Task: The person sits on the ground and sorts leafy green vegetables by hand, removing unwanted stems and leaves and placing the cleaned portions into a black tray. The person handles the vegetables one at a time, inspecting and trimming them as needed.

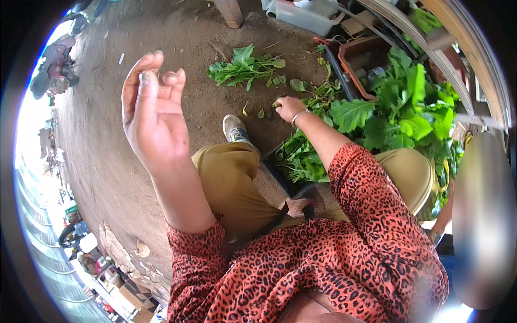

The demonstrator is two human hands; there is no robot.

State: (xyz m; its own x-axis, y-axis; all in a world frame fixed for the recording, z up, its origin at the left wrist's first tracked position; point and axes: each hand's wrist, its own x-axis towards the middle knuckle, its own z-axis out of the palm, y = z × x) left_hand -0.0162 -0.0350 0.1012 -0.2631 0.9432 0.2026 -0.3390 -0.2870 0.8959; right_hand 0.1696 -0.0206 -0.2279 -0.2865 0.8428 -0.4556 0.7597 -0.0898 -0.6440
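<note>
My left hand (pixel 157 109) is raised above the dirt floor, palm in view, its fingers loosely curled and nothing in them. With a bracelet at its wrist, my right hand (pixel 290 108) hangs over the scattered leaves and stems (pixel 323 97); its fingers are pinched together, and whether they hold something small is hidden. Just below that forearm, between my knees, is a black plastic crate (pixel 272 167) holding leafy greens (pixel 305 161). A loose bunch of leafy greens (pixel 246 66) lies on the floor ahead. Large broad leaves (pixel 404 109) are heaped to the right.
Beyond the heap sit a brown plastic planter box (pixel 351 54) and a translucent plastic bin (pixel 303 18). A wooden post (pixel 229 14) stands ahead. Another person's arm (pixel 444 214) shows at right. Cardboard boxes (pixel 131 296) and clutter line the left. My shoe (pixel 234 126) is near the crate.
</note>
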